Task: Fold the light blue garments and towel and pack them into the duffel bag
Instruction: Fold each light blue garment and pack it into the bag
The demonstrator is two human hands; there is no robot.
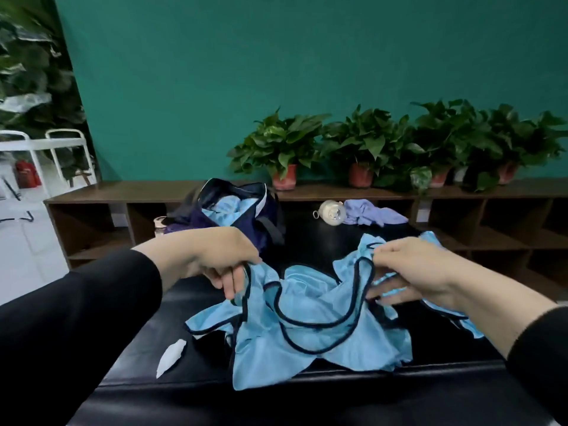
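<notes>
A light blue vest with dark trim (310,327) lies crumpled on the black bench (196,364) in front of me. My left hand (215,256) pinches its left strap edge and lifts it a little. My right hand (408,272) grips the bunched fabric at its right side. Behind my left hand stands the navy duffel bag (261,216), open, with light blue cloth (233,207) inside. A pale lavender towel (372,213) lies crumpled at the far end of the bench.
A clear water bottle (332,212) lies beside the towel. A white paper scrap (170,358) lies on the bench at the near left. A low wooden shelf (123,192) with potted plants (282,149) runs along the green wall. Another bottle (159,224) stands left of the bag.
</notes>
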